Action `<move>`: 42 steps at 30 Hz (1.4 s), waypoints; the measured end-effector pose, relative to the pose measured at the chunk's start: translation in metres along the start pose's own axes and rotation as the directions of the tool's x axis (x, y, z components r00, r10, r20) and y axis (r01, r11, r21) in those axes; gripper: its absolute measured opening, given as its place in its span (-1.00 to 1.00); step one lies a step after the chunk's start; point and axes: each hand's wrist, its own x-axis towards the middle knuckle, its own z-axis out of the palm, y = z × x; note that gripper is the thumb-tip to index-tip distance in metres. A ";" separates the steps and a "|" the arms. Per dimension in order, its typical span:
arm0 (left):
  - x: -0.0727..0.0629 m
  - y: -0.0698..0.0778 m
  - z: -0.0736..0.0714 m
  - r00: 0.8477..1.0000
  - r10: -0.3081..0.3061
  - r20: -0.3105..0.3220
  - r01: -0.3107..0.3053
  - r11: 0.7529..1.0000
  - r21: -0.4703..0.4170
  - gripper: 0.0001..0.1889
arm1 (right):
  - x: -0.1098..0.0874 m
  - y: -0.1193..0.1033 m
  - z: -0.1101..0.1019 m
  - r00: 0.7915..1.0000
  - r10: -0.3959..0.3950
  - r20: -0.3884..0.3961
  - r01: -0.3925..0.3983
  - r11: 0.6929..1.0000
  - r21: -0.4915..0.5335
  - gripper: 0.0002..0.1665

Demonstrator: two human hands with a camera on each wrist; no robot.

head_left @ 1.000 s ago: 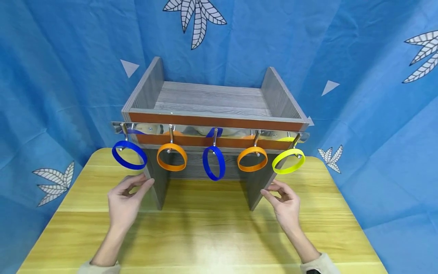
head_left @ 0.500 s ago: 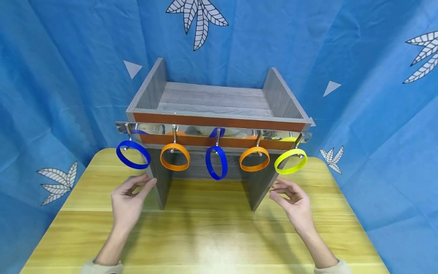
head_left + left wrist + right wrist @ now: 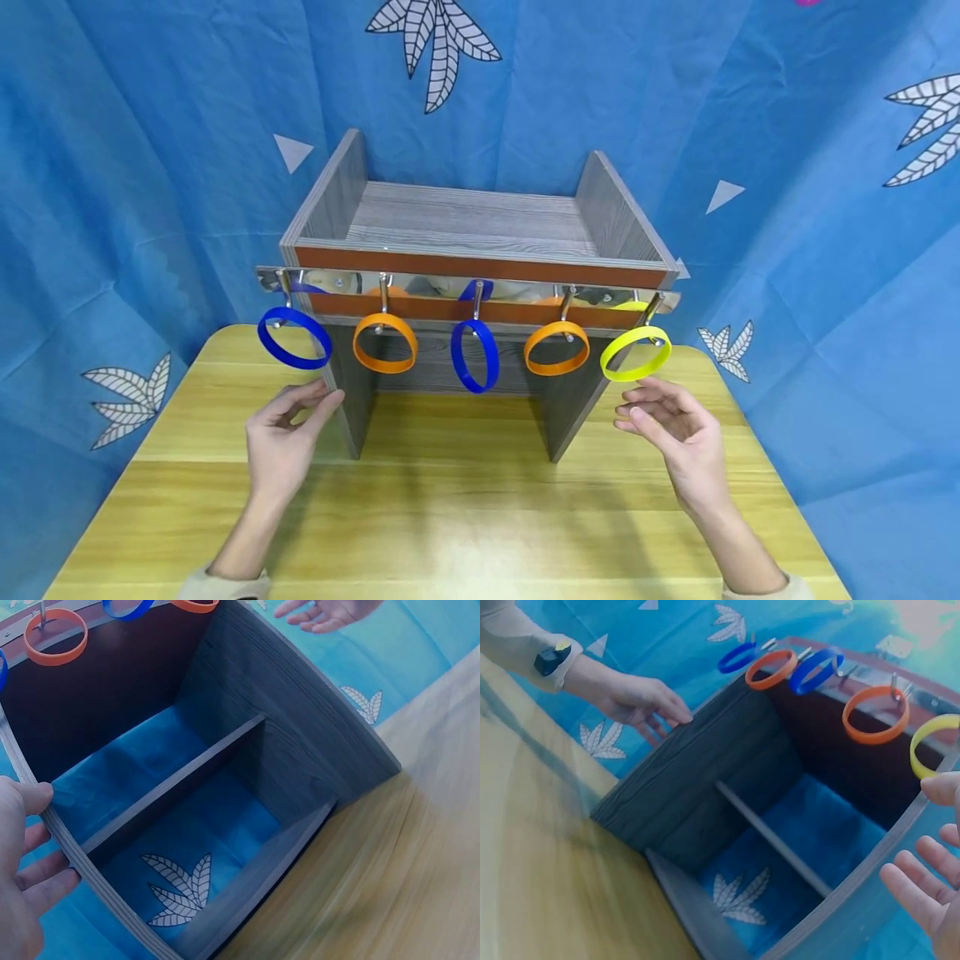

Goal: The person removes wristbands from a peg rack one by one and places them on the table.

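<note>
**Hovering hands on both sides of the grey shelf**

Looking at your left hand [image 3: 281,433] first: its straight fingers touch the front edge of the left side panel of the grey wooden shelf [image 3: 480,218], thumb on one face and fingers along the other, as the left wrist view shows. Nothing is pinched or wrapped, it's just resting there with relaxed fingers. The blue ring [image 3: 295,337] on the leftmost hook hangs just above that hand, not touching it.

Your right hand [image 3: 678,429] is off the shelf, out past the right side panel, palm turned inward and fingers spread loosely. It holds nothing. The yellow ring [image 3: 635,353] hangs just above and slightly left of its fingertips, close but apart; the right wrist view shows a gap between the fingers and the panel edge too.

The shelf itself stands toward the far edge of the desk [image 3: 450,517], roughly centred between the left and right edges. Along its front runs a shiny metal rail [image 3: 525,287] with five hooks. Between the two outer rings hang an orange ring [image 3: 385,342], a second blue ring [image 3: 475,355] turned nearly edge-on, and another orange ring [image 3: 556,348]. Behind everything hangs a blue cloth [image 3: 112,167] printed with white leaves.
</note>
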 end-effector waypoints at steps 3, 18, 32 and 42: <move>-0.001 0.000 0.001 1.000 0.004 0.003 -0.005 1.000 0.012 -0.82 | 0.006 -0.010 -0.001 1.000 -0.001 -0.004 0.001 1.000 0.008 -0.48; -0.001 0.001 0.000 1.000 -0.001 -0.006 0.001 1.000 -0.006 -0.82 | 0.040 -0.038 -0.003 0.999 -0.034 0.039 0.034 0.999 -0.002 -0.48; 0.000 -0.001 -0.002 1.000 0.001 0.019 -0.001 1.000 0.015 -0.82 | 0.053 -0.045 0.005 0.997 -0.035 0.065 0.034 0.999 0.020 -0.49; 0.000 -0.001 -0.001 0.999 0.037 0.018 -0.037 0.999 -0.020 -0.82 | 0.055 -0.047 0.005 0.996 -0.043 0.076 0.036 0.995 0.094 -0.50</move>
